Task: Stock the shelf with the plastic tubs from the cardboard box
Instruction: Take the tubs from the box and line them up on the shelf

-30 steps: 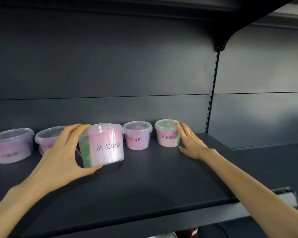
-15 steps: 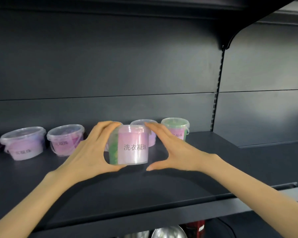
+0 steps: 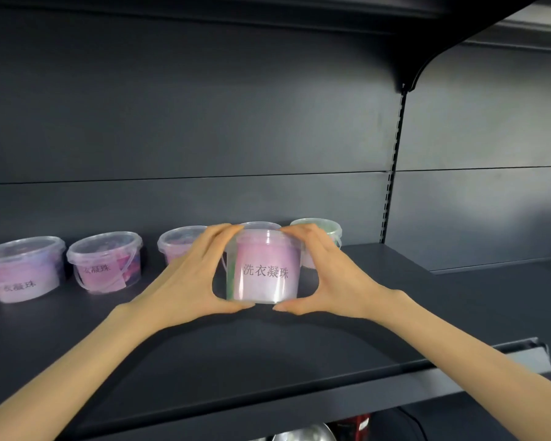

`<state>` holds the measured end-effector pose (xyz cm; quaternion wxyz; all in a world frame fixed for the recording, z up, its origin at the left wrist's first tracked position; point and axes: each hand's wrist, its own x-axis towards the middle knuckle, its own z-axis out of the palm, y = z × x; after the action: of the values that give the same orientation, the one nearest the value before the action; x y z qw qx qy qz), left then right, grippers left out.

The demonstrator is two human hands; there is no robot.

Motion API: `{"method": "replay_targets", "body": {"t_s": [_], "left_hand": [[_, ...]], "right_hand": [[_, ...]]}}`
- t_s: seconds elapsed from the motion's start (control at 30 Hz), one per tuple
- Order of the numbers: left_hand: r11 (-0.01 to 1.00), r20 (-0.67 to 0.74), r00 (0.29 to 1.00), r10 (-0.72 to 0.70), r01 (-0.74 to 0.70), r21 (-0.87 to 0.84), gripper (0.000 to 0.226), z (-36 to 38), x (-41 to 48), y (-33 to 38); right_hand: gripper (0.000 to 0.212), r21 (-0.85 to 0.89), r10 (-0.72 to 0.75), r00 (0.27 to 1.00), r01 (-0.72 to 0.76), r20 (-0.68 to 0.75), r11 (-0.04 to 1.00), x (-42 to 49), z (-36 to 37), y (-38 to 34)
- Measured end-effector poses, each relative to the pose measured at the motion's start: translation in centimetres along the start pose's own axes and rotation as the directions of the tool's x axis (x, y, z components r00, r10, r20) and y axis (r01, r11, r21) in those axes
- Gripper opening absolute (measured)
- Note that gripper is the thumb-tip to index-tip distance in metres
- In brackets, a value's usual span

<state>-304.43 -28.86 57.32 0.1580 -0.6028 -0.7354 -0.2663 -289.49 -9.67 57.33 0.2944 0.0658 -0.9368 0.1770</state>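
A clear plastic tub with a pink label and black characters stands on the dark shelf, in front of the back row. My left hand cups its left side and my right hand cups its right side, thumbs at its base. Behind it runs a row of similar tubs: one at far left, a second tub, a third tub partly hidden by my left hand, a fourth tub's lid, and a green-lidded tub behind my right hand. The cardboard box is out of view.
The shelf's back panel rises behind the tubs and another shelf board hangs overhead. A slotted upright with a bracket divides this bay from the neighbouring bay at right. Below the front edge, metal items peek out.
My left hand carried the tub rightward along the shelf to in front of the back row. My right hand left the green-lidded tub and closed on the carried tub's right side.
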Motion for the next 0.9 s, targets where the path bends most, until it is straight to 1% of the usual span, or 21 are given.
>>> {"method": "replay_targets", "body": {"t_s": [0.07,0.13,0.17,0.27,0.4,0.43,0.5,0.57,0.67,0.77,0.9], "left_hand": [[0.999,0.059,0.998,0.019,-0.021,0.031,0.104,0.7,1.2,-0.4],[0.991,0.122,0.991,0.047,-0.062,0.119,0.108,1.4,2.6,-1.3],[0.985,0.143,0.989,0.048,-0.070,0.159,0.107,1.8,3.3,-1.9],[0.972,0.185,0.983,-0.004,-0.040,0.231,0.091,3.4,5.2,-4.3],[0.977,0.235,0.970,-0.058,0.007,0.215,0.062,5.9,7.1,-6.6],[0.978,0.227,0.972,-0.057,0.008,0.209,0.056,6.2,7.3,-6.8],[0.975,0.164,0.985,-0.047,0.010,0.220,0.048,6.7,7.7,-6.9],[0.963,0.106,0.994,-0.023,-0.006,0.270,0.044,7.0,7.9,-7.1],[0.940,0.070,0.997,0.019,-0.042,0.338,0.042,7.2,8.2,-7.5],[0.947,0.041,0.999,0.021,-0.033,0.321,0.038,7.1,8.3,-7.3],[0.959,-0.003,1.000,0.007,-0.005,0.284,0.037,7.1,8.2,-7.5]], "right_hand": [[0.092,-0.045,0.013,1.000,-0.014,-0.017,0.999,-0.2,-0.5,0.7],[0.091,-0.096,0.018,0.999,-0.021,-0.035,0.995,-0.5,-1.1,1.5],[0.091,-0.131,0.018,0.999,-0.024,-0.047,0.991,-0.7,-1.5,2.1],[0.091,-0.235,0.049,0.993,-0.074,-0.107,0.969,-1.5,-2.9,4.2],[0.091,-0.282,0.129,0.967,-0.189,-0.221,0.941,-2.7,-5.2,7.8],[0.091,-0.305,0.146,0.961,-0.215,-0.235,0.928,-2.9,-5.8,8.8],[0.091,-0.366,0.187,0.953,-0.267,-0.240,0.891,-3.5,-6.9,10.7],[0.090,-0.414,0.229,0.947,-0.306,-0.226,0.858,-4.1,-7.4,12.7],[0.089,-0.462,0.291,0.940,-0.341,-0.179,0.818,-4.7,-7.2,15.3],[0.085,-0.506,0.331,0.932,-0.360,-0.149,0.784,-4.6,-6.4,17.0],[0.078,-0.526,0.333,0.927,-0.371,-0.170,0.765,-3.8,-4.9,18.1]]}}
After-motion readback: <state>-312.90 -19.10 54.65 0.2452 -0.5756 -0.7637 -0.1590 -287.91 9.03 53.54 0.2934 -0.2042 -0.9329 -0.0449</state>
